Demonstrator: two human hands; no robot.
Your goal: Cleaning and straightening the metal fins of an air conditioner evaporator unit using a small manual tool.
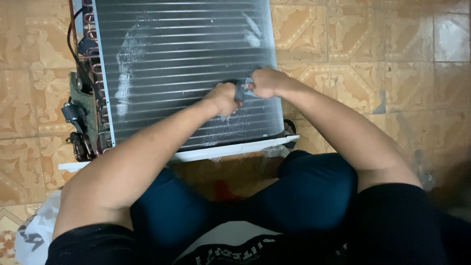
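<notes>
An air-conditioner coil unit (181, 59) with silver fins lies flat on the tiled floor in front of me. White foamy patches (128, 64) streak its finned face. My left hand (223, 98) and my right hand (265, 82) meet over the coil's lower right part, both closed around a small dark grey tool (240, 90). The tool is mostly hidden between my fists, so its kind is unclear. It rests against the fins.
Copper pipe bends and black wiring (86, 73) run along the unit's left side. A white plastic base edge (230, 149) sits close to my knees (314, 181). A white plastic bag (34, 230) lies at lower left. Patterned brown floor tiles (373, 59) surround everything.
</notes>
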